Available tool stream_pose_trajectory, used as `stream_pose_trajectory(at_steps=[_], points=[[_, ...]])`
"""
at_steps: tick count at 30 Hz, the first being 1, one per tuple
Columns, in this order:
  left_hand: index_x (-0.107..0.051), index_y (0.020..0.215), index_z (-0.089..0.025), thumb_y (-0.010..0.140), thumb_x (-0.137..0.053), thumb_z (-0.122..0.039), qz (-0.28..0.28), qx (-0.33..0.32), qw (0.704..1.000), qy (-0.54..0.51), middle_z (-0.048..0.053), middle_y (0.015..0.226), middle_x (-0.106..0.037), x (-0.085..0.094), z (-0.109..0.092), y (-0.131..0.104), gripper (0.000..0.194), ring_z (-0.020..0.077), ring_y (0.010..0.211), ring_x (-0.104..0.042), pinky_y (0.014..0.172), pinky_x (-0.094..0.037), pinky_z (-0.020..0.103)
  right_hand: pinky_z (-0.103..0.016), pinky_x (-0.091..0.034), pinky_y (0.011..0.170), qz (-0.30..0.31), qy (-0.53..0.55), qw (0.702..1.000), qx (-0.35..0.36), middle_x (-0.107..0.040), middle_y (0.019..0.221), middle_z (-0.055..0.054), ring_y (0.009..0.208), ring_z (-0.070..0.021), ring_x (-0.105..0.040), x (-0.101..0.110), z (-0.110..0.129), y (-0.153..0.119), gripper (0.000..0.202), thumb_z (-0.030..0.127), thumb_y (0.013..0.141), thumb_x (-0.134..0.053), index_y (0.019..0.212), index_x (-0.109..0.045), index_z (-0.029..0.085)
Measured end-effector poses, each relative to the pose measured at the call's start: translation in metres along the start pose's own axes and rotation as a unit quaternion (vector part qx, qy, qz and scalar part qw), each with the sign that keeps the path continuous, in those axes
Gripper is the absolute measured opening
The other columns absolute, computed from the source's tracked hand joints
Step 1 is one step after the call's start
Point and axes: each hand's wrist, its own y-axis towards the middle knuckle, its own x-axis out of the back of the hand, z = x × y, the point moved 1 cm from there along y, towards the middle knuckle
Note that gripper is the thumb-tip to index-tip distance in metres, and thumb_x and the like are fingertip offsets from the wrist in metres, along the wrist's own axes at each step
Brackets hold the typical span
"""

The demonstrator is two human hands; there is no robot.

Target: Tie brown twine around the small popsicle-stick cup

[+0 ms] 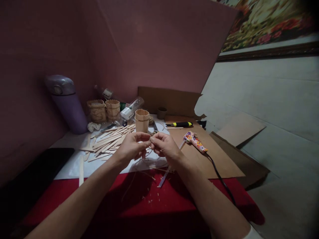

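My left hand (132, 146) and my right hand (165, 146) meet at the fingertips above the white sheet (72, 166), both pinching a thin piece of twine (147, 157) that loops down below them. Just behind the hands stands a small cup built from wooden sticks (142, 121). A heap of loose flat wooden sticks (109, 141) lies left of my left hand.
Two more stick cups (104, 111) and a purple flask (68, 104) stand at the back left. A patterned glue gun (195, 142) with a black cord lies on brown cardboard (216, 159) to the right, a yellow-black cutter (179, 124) behind it. Red cloth (139, 199) covers the near surface.
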Motion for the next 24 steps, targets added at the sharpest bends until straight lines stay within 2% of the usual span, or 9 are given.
stream_pose_trajectory(at_steps=[4,12,18,24], points=[[-0.065,0.074,-0.009,0.062,-0.067,-0.021,-0.028,-0.014,0.999,-0.008,0.001,0.049,-0.058,0.0011,-0.0001,0.0000,0.017,0.0099,0.040,-0.049,0.033,-0.033,0.019,-0.016,-0.016,0.033,0.017,-0.014,1.000,-0.011,-0.052,0.051,0.007,0.035,-0.0019,-0.032,-0.0004,0.0002,-0.0016,0.029,0.039,0.068,-0.067,0.067,-0.048,0.017],[-0.068,0.073,-0.008,0.063,-0.067,-0.017,-0.064,-0.025,0.997,0.036,-0.001,0.040,-0.053,0.0003,-0.0007,0.0028,0.014,0.0084,0.034,-0.044,0.031,-0.031,0.019,-0.016,-0.018,0.034,0.042,-0.001,0.999,-0.015,-0.051,0.054,0.006,0.038,-0.0025,-0.034,0.0026,-0.0020,-0.0009,0.032,0.043,0.068,-0.066,0.067,-0.048,0.017],[-0.069,0.074,-0.008,0.066,-0.065,-0.022,-0.060,-0.035,0.994,0.078,-0.002,0.039,-0.051,0.0014,0.0019,0.0026,0.016,0.0070,0.033,-0.040,0.030,-0.029,0.018,-0.015,-0.020,0.034,0.037,-0.013,0.999,-0.023,-0.051,0.054,0.005,0.038,-0.0028,-0.035,0.0028,-0.0018,-0.0013,0.030,0.042,0.069,-0.065,0.069,-0.048,0.017],[-0.068,0.073,-0.009,0.067,-0.063,-0.027,-0.046,-0.033,0.995,0.083,-0.002,0.039,-0.050,0.0002,-0.0009,0.0016,0.019,0.0071,0.033,-0.038,0.030,-0.027,0.019,-0.017,-0.016,0.033,0.043,-0.021,0.998,-0.029,-0.048,0.050,0.007,0.035,-0.0022,-0.029,0.0038,-0.0010,-0.0006,0.030,0.041,0.067,-0.064,0.066,-0.046,0.018]])
